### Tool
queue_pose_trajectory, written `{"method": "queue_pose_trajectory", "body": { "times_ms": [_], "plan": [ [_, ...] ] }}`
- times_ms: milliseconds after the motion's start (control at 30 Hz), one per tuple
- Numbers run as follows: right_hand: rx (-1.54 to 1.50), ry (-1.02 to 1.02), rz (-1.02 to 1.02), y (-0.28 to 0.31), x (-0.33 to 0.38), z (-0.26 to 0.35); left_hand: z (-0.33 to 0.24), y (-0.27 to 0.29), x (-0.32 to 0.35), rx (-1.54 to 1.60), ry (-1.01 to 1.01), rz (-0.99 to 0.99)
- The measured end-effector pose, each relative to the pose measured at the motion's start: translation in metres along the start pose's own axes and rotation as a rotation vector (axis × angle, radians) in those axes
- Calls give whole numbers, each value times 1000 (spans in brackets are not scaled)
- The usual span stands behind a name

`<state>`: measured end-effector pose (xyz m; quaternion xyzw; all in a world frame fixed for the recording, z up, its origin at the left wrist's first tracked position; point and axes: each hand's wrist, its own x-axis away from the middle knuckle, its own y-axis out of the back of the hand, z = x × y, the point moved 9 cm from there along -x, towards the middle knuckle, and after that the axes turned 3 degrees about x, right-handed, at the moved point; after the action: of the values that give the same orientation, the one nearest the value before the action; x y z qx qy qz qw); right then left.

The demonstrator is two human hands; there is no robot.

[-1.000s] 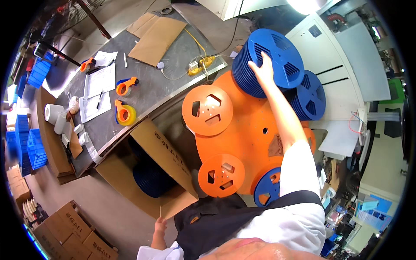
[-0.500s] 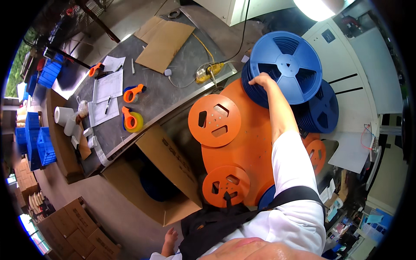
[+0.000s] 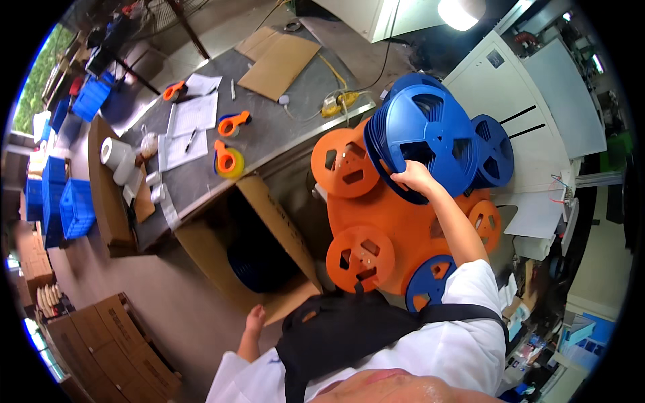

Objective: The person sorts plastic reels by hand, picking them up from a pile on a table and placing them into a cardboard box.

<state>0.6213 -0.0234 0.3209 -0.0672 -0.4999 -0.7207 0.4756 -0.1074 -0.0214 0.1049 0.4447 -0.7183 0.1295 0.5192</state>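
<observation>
A stack of blue plastic reels (image 3: 440,129) sits right of centre in the upper half of the frame, tilted so that its front face shows a smooth hub plate with broad cut-out windows; the thin rims behind lie too close to count. The right hand (image 3: 415,178) has its fingers curled narrowly over the stack's lower rim, gripping it. Two more blue stacks show around it: a rear stack (image 3: 408,82) peeking above, and a side stack (image 3: 492,144) to its right.

Beneath spreads a smooth orange turntable (image 3: 403,232) with rounded lobes. Three round orange flanges (image 3: 361,259) with cut-out windows are visible on it, two along its left and one at its right, plus one blue reel (image 3: 432,285) at its lower edge.

The left hand (image 3: 254,318), low and left of centre, has its fingers loosely extended near the rim of one open corrugated cardboard box (image 3: 201,258); blue reels (image 3: 250,270) lie in its shadowed interior, their number unclear.

Upper left, a dull grey workbench (image 3: 201,176) carries three orange tape dispensers (image 3: 228,161), one pen (image 3: 191,140) on white paper sheets (image 3: 195,115), flat brown cardboard (image 3: 282,67) and a yellow power strip (image 3: 339,103).
</observation>
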Motion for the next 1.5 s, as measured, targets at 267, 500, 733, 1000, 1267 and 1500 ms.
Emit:
{"method": "queue_pose_trajectory", "body": {
  "times_ms": [267, 500, 733, 1000, 1267, 1500],
  "plan": [
    [-1502, 46, 312, -67, 171, 85, -39, 8, -28, 218, -342, 17],
    [-1867, 440, 763, -179, 265, 120, -195, 60, 137, 204, -812, -245],
    [-1752, 502, 879, -189, 294, 140, -290, 30, 231, -437, -1248, -438],
    [-1699, 441, 855, -179, 306, 141, -318, -117, 310, -599, -1685, 235],
    [-1715, 524, 761, -164, 306, 125, -269, 0, 184, -536, -1273, -197],
    [-1765, 420, 658, -161, 289, 125, -251, -38, 240, -853, -1606, 52]
  ]
}}
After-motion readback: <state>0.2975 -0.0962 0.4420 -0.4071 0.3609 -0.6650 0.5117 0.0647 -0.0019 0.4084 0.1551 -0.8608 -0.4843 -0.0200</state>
